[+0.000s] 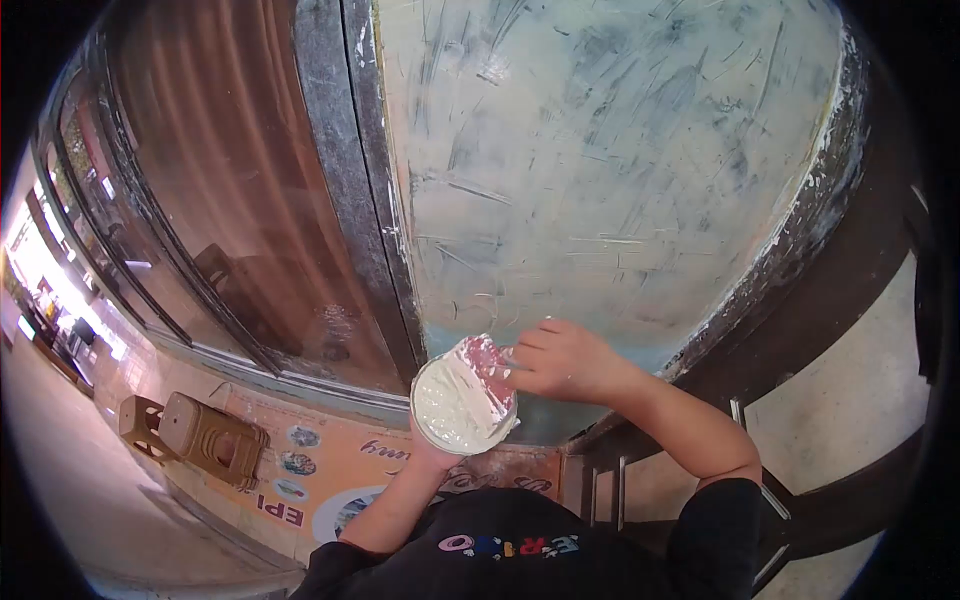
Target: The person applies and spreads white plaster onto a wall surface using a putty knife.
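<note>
My left hand [433, 452] holds a round tub [417, 425] from below, its fingers mostly hidden under it. Thick off-white paste [447, 405] fills the tub, and some is smeared on the rim. In my right hand [560, 362] is a reddish spreader [490, 368], pinched between thumb and fingers. White paste coats the spreader's edge, which rests in the tub at its right side. Ahead of both hands stands a wall panel [600, 170] with patchy pale filler and dark streaks showing through.
A dark, paint-chipped frame [360, 150] borders the panel on the left, beside glass with a brown curtain [220, 130]. Brown stacked stools [215, 435] stand at lower left near an orange printed banner [380, 455]. Dark framework [800, 330] curves along the right.
</note>
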Tool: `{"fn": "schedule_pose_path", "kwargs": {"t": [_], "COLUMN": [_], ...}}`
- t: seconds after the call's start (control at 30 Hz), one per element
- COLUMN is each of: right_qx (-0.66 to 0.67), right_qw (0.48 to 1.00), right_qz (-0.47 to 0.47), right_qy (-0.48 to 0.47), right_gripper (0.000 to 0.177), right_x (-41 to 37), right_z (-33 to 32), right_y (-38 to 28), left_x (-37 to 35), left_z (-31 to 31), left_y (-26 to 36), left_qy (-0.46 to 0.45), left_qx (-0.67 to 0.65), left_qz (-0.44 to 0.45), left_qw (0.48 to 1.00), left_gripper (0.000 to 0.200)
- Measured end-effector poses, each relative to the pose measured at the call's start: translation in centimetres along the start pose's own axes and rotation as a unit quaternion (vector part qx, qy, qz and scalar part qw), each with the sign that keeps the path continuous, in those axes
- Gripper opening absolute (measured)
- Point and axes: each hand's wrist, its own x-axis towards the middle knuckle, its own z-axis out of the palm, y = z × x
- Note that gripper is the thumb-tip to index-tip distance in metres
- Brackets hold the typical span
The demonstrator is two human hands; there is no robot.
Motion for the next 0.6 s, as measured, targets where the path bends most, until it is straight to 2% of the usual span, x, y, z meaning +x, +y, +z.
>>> {"fn": "schedule_pose_path", "kwargs": {"t": [0.07,0.13,0.17,0.2,0.23,0.27,0.33,0.37,0.43,0.53,0.57,0.6], "right_qx": [-0.001,0.066,0.066,0.090,0.115,0.115,0.121,0.121,0.134,0.145,0.143,0.143], "right_qw": [1.000,0.989,0.990,0.983,0.973,0.974,0.961,0.961,0.946,0.936,0.935,0.935], "right_qz": [0.017,0.100,0.095,0.132,0.169,0.164,0.197,0.195,0.204,0.252,0.275,0.275], "right_qy": [-0.017,0.081,0.080,0.095,0.109,0.109,0.153,0.154,0.215,0.196,0.172,0.170], "right_gripper": [0.010,0.021,0.021,0.028,0.035,0.035,0.039,0.039,0.031,0.032,0.023,0.023], "right_x": [-0.4,-0.7,-1.0,-1.3,-1.5,-1.7,-1.7,-1.2,0.0,0.6,1.0,1.6], "right_z": [-0.5,0.0,0.3,0.8,1.4,2.1,3.2,3.3,3.4,4.0,3.7,3.8], "right_y": [0.3,0.4,0.4,0.2,-0.1,-0.3,-0.5,-0.5,-0.4,0.4,0.7,1.1], "left_x": [0.3,0.4,0.6,0.7,0.9,1.1,1.4,1.7,2.0,2.4,2.6,2.8], "left_z": [1.0,1.1,1.4,1.8,2.2,2.2,2.0,1.8,1.9,1.7,1.2,0.7], "left_y": [-0.3,-0.2,-0.2,-0.3,-0.3,0.0,0.7,1.0,1.6,2.6,2.9,3.3], "left_qy": [0.018,0.011,0.015,0.020,0.018,0.016,0.040,0.055,0.034,0.018,0.012,0.004], "left_qx": [0.053,0.038,0.106,0.172,0.141,0.140,0.194,0.185,0.199,0.224,0.197,0.170], "left_qz": [0.018,0.022,0.045,0.067,0.064,0.068,0.086,0.094,0.095,0.099,0.097,0.094], "left_qw": [0.998,0.999,0.993,0.983,0.988,0.988,0.976,0.977,0.975,0.969,0.976,0.981], "left_gripper": [0.065,0.064,0.064,0.064,0.064,0.064,0.065,0.066,0.066,0.068,0.068,0.068]}}
